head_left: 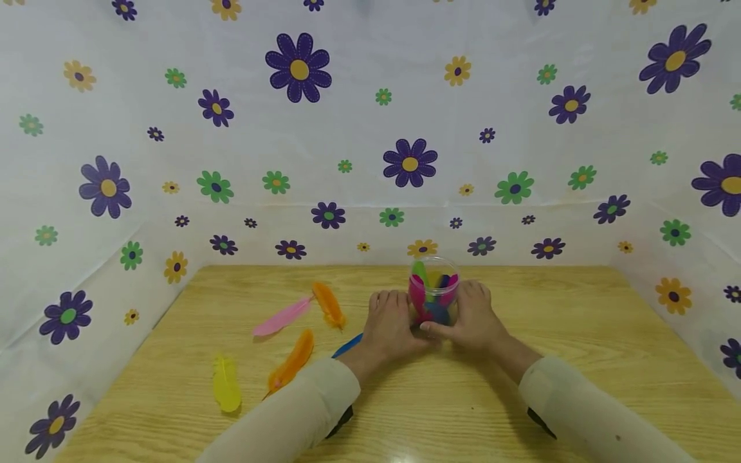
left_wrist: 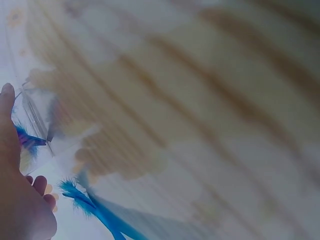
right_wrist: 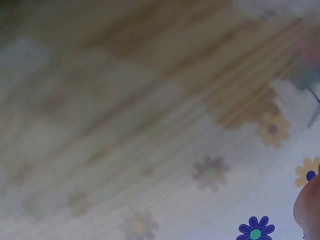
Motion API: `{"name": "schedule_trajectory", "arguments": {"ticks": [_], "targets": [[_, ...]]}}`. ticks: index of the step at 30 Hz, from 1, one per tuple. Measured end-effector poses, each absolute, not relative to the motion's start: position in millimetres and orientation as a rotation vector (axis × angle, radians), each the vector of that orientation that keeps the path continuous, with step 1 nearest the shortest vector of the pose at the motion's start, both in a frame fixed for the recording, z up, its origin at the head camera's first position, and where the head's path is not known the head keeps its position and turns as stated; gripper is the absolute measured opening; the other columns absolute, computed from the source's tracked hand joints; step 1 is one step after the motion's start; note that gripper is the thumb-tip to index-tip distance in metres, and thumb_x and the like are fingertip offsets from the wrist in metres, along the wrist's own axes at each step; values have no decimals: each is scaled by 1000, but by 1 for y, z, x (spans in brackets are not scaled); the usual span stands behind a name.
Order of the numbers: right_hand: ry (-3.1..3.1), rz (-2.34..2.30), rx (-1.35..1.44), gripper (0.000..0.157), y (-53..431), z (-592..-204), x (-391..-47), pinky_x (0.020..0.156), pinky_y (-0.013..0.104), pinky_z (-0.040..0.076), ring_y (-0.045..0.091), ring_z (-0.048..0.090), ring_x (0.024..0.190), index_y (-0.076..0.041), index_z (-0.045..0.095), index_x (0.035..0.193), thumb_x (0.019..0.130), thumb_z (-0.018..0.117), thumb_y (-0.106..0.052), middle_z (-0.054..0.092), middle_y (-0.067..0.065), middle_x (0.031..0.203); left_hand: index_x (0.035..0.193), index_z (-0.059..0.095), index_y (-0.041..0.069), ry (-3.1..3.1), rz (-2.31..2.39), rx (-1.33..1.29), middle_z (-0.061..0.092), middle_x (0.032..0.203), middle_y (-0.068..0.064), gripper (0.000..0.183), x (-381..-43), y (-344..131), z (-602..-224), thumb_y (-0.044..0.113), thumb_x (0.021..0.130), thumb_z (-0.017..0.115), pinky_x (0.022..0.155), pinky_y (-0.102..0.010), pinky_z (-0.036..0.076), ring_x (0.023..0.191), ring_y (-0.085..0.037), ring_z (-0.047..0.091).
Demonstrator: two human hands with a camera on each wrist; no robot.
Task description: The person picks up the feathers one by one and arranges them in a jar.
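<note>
A clear plastic cup [head_left: 435, 290] stands near the back of the table with feathers inside: magenta [head_left: 416, 297], lime green [head_left: 420, 272], yellow and blue ones. From its left side my left hand [head_left: 391, 326] holds the cup, thumb low at its front. On the opposite side my right hand [head_left: 479, 323] grips it too, its thumb crossing in front near the bottom. Partly covered by the left forearm, a blue feather [head_left: 347, 345] lies on the table. In the right wrist view, just a bit of my hand [right_wrist: 309, 207] shows at the edge.
Loose feathers lie on the wooden table [head_left: 579, 334] to the left: a pink one [head_left: 282, 317], two orange ones [head_left: 329, 305] and a yellow one [head_left: 226, 384]. A white flower-patterned cloth [head_left: 359, 128] rises behind and at both sides.
</note>
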State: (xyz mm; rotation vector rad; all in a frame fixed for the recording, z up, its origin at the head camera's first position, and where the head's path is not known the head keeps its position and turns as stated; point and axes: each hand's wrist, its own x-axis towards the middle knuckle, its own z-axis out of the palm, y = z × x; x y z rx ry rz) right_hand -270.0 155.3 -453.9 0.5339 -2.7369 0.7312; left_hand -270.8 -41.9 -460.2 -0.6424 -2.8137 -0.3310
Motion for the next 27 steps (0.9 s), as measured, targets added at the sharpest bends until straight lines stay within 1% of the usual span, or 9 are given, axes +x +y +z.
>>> {"name": "schedule_trajectory", "arguments": {"ticks": [5,10,13,18,21,24,27], "targets": [[-2701,609,553,97,155,-461,-269,114,53,15,30,50,121,-10,38,147,79,66,-73,59,12,132,125,53,7,-2828,-306,-626,58,117,-9,96,-270,-43,-462,85,69,62,106,-45,29,110,-25,46],[-2704,640,528,93,153,-465,-266,111,51,21,30,52,121,-11,40,146,80,66,-71,60,12,132,127,53,8,-2824,-285,-645,58,115,-8,97,-271,-44,-465,85,69,63,105,-45,29,108,-26,45],[-2702,733,480,88,151,-466,-263,111,54,21,32,53,122,-10,44,142,80,69,-67,60,12,130,128,53,9,-2814,-269,-665,58,115,-8,97,-272,-44,-467,85,70,63,104,-46,29,109,-26,46],[-2672,993,343,81,144,-468,-259,110,59,20,33,49,121,-5,46,136,80,77,-55,58,14,126,127,53,9,-2809,-267,-670,59,116,-8,95,-274,-43,-467,84,71,62,104,-45,29,109,-27,47],[-2641,1210,293,78,140,-465,-256,111,60,24,34,46,125,-3,45,137,82,79,-45,53,17,131,126,52,8,-2819,-272,-654,59,117,-8,93,-274,-43,-466,83,71,63,105,-46,28,111,-27,47],[-2581,1497,245,74,134,-461,-255,115,60,24,36,41,135,-2,42,141,85,79,-35,49,18,140,126,52,8,-2825,-277,-650,58,116,-8,92,-273,-43,-465,81,72,64,104,-45,28,110,-27,46],[-2503,1728,179,75,128,-458,-257,119,58,19,35,36,142,-3,37,145,88,77,-30,46,18,146,126,51,7,-2820,-290,-654,58,115,-9,91,-273,-42,-462,79,73,65,103,-45,28,108,-26,45]]}}
